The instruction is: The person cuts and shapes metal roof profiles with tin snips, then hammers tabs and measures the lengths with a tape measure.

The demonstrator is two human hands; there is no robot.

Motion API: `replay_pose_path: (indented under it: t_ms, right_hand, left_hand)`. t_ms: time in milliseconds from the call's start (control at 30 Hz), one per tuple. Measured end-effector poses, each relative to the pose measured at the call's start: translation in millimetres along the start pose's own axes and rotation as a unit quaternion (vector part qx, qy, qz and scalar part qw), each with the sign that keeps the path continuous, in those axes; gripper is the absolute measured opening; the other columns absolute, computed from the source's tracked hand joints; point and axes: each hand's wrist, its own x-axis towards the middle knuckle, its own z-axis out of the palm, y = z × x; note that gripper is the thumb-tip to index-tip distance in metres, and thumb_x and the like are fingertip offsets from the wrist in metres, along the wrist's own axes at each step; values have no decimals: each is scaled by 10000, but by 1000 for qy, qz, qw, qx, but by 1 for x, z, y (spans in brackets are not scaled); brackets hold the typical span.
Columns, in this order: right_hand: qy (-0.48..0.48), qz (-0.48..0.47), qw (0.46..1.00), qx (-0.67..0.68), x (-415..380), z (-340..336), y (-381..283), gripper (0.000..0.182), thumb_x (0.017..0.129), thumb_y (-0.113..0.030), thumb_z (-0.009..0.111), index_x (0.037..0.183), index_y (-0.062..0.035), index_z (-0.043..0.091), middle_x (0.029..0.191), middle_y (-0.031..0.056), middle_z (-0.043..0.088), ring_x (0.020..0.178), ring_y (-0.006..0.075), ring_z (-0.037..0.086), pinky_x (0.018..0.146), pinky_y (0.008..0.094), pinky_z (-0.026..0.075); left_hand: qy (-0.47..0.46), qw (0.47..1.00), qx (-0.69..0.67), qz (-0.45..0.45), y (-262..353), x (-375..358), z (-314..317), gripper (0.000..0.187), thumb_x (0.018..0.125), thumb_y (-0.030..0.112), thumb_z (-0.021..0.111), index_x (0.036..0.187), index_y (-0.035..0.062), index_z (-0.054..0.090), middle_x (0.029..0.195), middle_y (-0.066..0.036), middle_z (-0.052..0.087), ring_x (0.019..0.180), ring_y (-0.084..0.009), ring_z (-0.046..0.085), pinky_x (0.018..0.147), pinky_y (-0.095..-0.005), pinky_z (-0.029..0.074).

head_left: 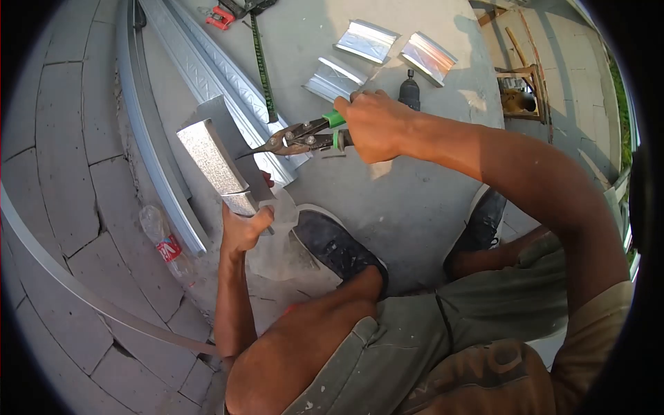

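Observation:
My left hand (243, 229) grips the lower end of a short metal channel piece (211, 160), fingers wrapped round its edge. The piece is tilted, its speckled silvery side facing up, and a cut line crosses it just above my thumb. My right hand (377, 126) is closed round the green handles of a pair of tin snips (297, 138). The dark blades point left, their tips right at the piece's inner flange. Part of the far flange and some left-hand fingers are hidden behind the metal.
Long metal channels (200, 69) lie on the concrete floor at upper left. A green tape measure blade (260, 66) crosses toward them. Short cut pieces (366, 41) lie at the top, with a black tool (409, 90) below. A plastic bottle (166, 245) lies by the brick wall.

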Motion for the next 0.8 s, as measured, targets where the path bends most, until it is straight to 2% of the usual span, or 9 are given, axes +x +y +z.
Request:
replay_pose_path:
  t_ms: [133, 267, 467, 533, 567, 633, 667, 733, 800]
  right_hand:
    - [5, -10, 999, -38, 12, -6, 12, 401, 710, -51, 638, 1077, 91, 554, 863, 267, 662, 807, 423, 675, 753, 501, 544]
    - [22, -5, 1000, -18, 17, -12, 18, 393, 712, -63, 646, 1067, 83, 565, 847, 255, 678, 794, 424, 688, 760, 490, 555]
    - [-15, 78, 997, -14, 23, -19, 11, 400, 729, -125, 739, 1068, 31, 595, 836, 246, 692, 818, 429, 692, 768, 484, 561]
    - [22, 75, 996, -32, 14, -23, 11, 337, 817, -189, 739, 1060, 17, 632, 899, 205, 703, 909, 365, 704, 820, 459, 551]
    - [21, 78, 996, -29, 10, -21, 10, 337, 817, -189, 739, 1060, 17, 632, 899, 205, 703, 909, 365, 704, 820, 459, 551]
    - [169, -2, 977, -127, 2, -18, 10, 386, 833, -218, 763, 1098, 19, 614, 963, 228, 688, 964, 375, 688, 890, 465, 529]
    - [169, -3, 978, -126, -2, -16, 12, 386, 833, -218, 763, 1098, 19, 614, 963, 228, 688, 964, 375, 688, 890, 465, 529]
    - [231, -90, 948, -199, -12, -15, 15, 334, 866, -138, 679, 1140, 27, 583, 1013, 249, 670, 1005, 388, 671, 925, 474, 513]
    - [186, -60, 963, -185, -15, -18, 20, 424, 838, -177, 727, 1174, 28, 568, 1022, 241, 659, 1015, 391, 659, 924, 463, 511]
  left_hand:
    - [6, 997, -14, 82, 2, 1, 6, 554, 673, 161, 723, 1194, 1, 621, 1133, -81, 638, 1064, -213, 611, 937, -384, 495]
    - [13, 995, -44, 83, 1, 9, 11, 562, 673, 173, 750, 1194, 7, 619, 1144, -80, 633, 1073, -207, 603, 944, -380, 490]
    - [88, 977, -193, -8, -24, 30, 33, 526, 687, 103, 757, 1185, -4, 625, 1101, -72, 656, 1004, -185, 635, 871, -345, 524]
    - [58, 987, -149, 12, -27, 33, 31, 523, 694, 113, 747, 1186, -11, 620, 1102, -82, 660, 1021, -193, 643, 879, -352, 528]
    - [70, 985, -155, 18, -28, 34, 32, 521, 697, 105, 731, 1192, -11, 617, 1113, -90, 657, 1033, -200, 641, 888, -357, 525]
    - [83, 983, -159, 23, -25, 32, 34, 520, 701, 97, 716, 1199, -11, 613, 1123, -99, 654, 1044, -207, 639, 896, -363, 523]
    - [98, 979, -176, 35, -23, 31, 34, 529, 703, 106, 705, 1210, -13, 607, 1137, -108, 649, 1058, -218, 633, 908, -370, 517]
    - [108, 975, -189, 46, -15, 29, 31, 539, 705, 114, 693, 1220, -16, 602, 1150, -117, 644, 1071, -228, 628, 919, -377, 511]
    - [63, 985, -141, 70, -6, 22, 27, 573, 696, 136, 692, 1238, -21, 591, 1166, -128, 635, 1089, -248, 618, 936, -389, 503]
